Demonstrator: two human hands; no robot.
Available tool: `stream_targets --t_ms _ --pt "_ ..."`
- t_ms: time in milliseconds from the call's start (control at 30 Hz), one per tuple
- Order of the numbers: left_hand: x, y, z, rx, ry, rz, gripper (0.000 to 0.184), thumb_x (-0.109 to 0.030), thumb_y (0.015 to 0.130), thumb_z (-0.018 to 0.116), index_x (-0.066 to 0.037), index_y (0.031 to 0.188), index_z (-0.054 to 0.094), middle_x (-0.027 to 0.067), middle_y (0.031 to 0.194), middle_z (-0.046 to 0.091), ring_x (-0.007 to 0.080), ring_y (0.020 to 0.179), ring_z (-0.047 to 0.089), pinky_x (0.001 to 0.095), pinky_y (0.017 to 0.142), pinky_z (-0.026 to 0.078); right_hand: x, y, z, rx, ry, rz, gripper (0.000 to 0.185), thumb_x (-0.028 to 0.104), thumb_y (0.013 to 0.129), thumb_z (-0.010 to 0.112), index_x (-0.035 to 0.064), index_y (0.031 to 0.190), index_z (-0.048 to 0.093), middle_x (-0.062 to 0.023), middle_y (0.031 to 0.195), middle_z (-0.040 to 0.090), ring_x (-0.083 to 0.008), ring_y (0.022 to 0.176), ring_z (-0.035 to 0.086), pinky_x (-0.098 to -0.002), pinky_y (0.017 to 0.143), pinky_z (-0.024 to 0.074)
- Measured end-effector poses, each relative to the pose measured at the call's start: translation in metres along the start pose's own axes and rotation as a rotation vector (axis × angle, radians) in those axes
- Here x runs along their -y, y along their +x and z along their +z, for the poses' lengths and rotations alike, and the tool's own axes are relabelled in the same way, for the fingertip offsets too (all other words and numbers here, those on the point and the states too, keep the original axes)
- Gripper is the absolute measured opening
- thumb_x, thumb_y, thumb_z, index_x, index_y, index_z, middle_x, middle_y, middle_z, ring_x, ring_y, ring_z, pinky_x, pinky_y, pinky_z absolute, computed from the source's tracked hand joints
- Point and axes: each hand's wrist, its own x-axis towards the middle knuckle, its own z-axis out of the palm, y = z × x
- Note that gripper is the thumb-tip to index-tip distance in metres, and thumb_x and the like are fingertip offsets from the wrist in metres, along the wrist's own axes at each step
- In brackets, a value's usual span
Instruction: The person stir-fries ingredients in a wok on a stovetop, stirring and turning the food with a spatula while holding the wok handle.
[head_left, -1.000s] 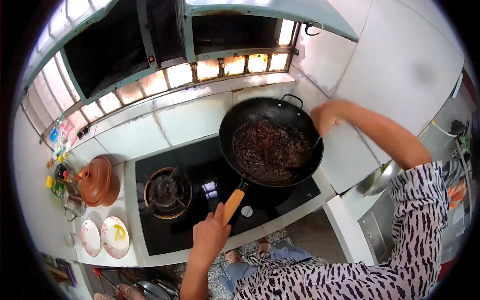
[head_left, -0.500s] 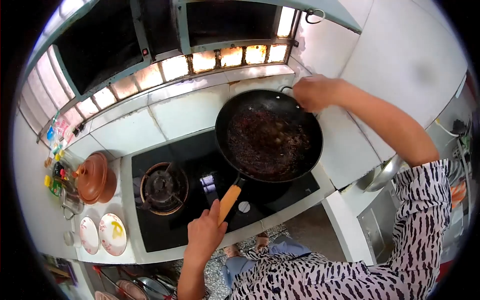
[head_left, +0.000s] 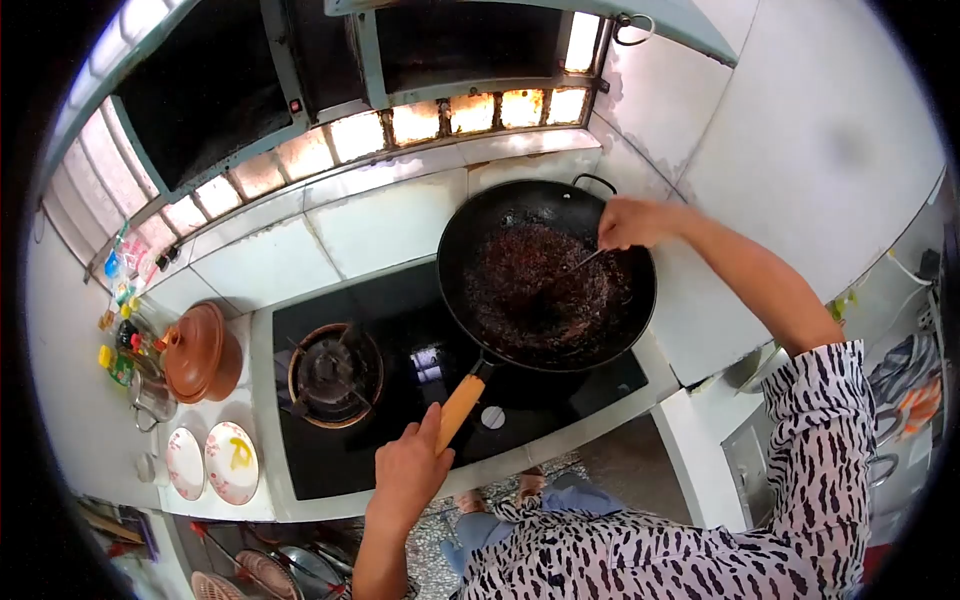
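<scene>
A large black wok [head_left: 470, 325] sits on the right side of the black glass stove [head_left: 400, 440], with dark, glossy bubbling contents [head_left: 530, 290] in it. My left hand [head_left: 410, 465] is closed round the wok's wooden handle [head_left: 461, 405]. Over the wok's right part, my right hand [head_left: 632, 222] grips a thin metal utensil [head_left: 588, 261] that slants down to the left into the dark contents. The utensil's lower end is hidden in them. Behind my right hand, the wok's loop handle [head_left: 597, 180] shows at the back rim.
Left of the wok is a bare burner [head_left: 335, 375]. Further left stand a brown clay pot [head_left: 203, 355], a metal cup [head_left: 152, 398], bottles [head_left: 118, 362] and two plates [head_left: 232, 488]. A tiled wall [head_left: 390, 225] rises behind the stove, and a range hood [head_left: 350, 60] hangs above.
My right hand went from the wok's right edge to its back rim, then down over the wok, where the utensil now shows. My left hand has kept hold of the handle.
</scene>
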Motion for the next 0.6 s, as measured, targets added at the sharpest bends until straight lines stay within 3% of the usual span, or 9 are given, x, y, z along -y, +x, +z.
stream_targets --t_ms 100,200,267,333,367,433,500,567,600 --pt "0.0 0.0 -0.002 0.031 -0.016 -0.011 0.061 -0.019 0.067 0.064 -0.007 0.121 0.038 0.0146 0.081 0.057 0.0309 0.064 0.058 0.0383 0.055 0.046 -0.001 -0.027 -0.029 0.03 0.307 0.22 0.012 0.015 0.074 0.056 0.0036 0.071 0.059 -0.0001 0.056 0.049 -0.0064 0.041 0.037 -0.0221 0.035 0.0287" --pt "-0.005 0.001 -0.007 0.085 -0.039 -0.047 0.062 -0.018 0.069 0.063 -0.007 0.123 0.036 0.0161 0.084 0.057 0.0325 0.068 0.058 0.0393 0.057 0.047 -0.014 -0.045 -0.048 0.049 0.443 0.244 0.011 0.015 0.073 0.058 0.0052 0.078 0.06 -0.0007 0.059 0.05 -0.0042 0.041 0.036 -0.019 0.034 0.0261" --pt "-0.007 0.0 -0.006 0.109 -0.037 -0.072 0.063 -0.016 0.068 0.064 -0.007 0.124 0.036 0.0155 0.084 0.057 0.0323 0.071 0.058 0.039 0.059 0.046 -0.013 -0.047 -0.058 0.102 0.292 0.259 0.014 0.017 0.072 0.06 0.0051 0.08 0.061 -0.0008 0.059 0.051 -0.0047 0.043 0.038 -0.0196 0.035 0.028" --pt "-0.012 -0.004 -0.002 -0.128 0.013 0.012 0.054 -0.015 0.063 0.066 -0.006 0.113 0.047 0.012 0.084 0.055 0.0271 0.074 0.055 0.036 0.063 0.043 -0.004 -0.052 -0.062 0.15 0.141 0.271 0.017 0.018 0.071 0.061 0.005 0.081 0.062 -0.001 0.06 0.051 -0.0053 0.044 0.04 -0.0202 0.036 0.0299" --pt "-0.017 -0.004 -0.005 -0.128 0.014 0.014 0.054 -0.015 0.063 0.066 -0.006 0.113 0.047 0.012 0.084 0.055 0.0271 0.074 0.055 0.036 0.063 0.043 0.004 -0.055 -0.061 0.188 -0.001 0.241 0.019 0.018 0.071 0.062 0.0046 0.083 0.063 -0.0008 0.06 0.052 -0.0058 0.047 0.042 -0.0211 0.038 0.0323" --pt "-0.035 -0.007 -0.013 -0.41 -0.083 0.27 0.045 -0.012 0.061 0.066 -0.006 0.104 0.054 0.0112 0.086 0.054 0.0251 0.079 0.052 0.0351 0.065 0.041 0.012 -0.054 -0.052 0.231 -0.142 0.214 0.021 0.018 0.07 0.062 0.0043 0.085 0.063 -0.0006 0.061 0.053 -0.0062 0.049 0.045 -0.0219 0.04 0.0346" --pt "-0.046 -0.013 0.006 -0.403 -0.178 0.306 0.038 -0.012 0.061 0.066 -0.005 0.098 0.057 0.0112 0.086 0.054 0.026 0.079 0.052 0.0362 0.065 0.04 0.013 -0.045 -0.037 0.39 -0.121 0.097 0.02 0.016 0.069 0.06 0.0031 0.085 0.064 -0.0008 0.063 0.056 -0.0077 0.057 0.05 -0.0242 0.047 0.0393" --pt "-0.052 -0.014 0.037 -0.111 -0.465 0.338 0.038 -0.012 0.063 0.065 -0.003 0.099 0.056 0.0113 0.088 0.054 0.0279 0.08 0.052 0.0374 0.069 0.04 0.021 -0.04 -0.013 0.344 -0.054 -0.031 0.02 0.015 0.069 0.059 0.0021 0.084 0.063 -0.0016 0.063 0.056 -0.0083 0.058 0.05 -0.0247 0.049 0.0399" --pt "-0.051 -0.012 0.058 -0.113 -0.467 0.336 0.038 -0.012 0.063 0.065 -0.003 0.099 0.056 0.0113 0.088 0.054 0.0279 0.08 0.052 0.0374 0.069 0.04 0.026 -0.038 0.0 0.292 0.019 -0.157 0.02 0.014 0.07 0.058 0.0012 0.083 0.063 -0.0023 0.062 0.056 -0.0089 0.058 0.051 -0.0251 0.051 0.0405"
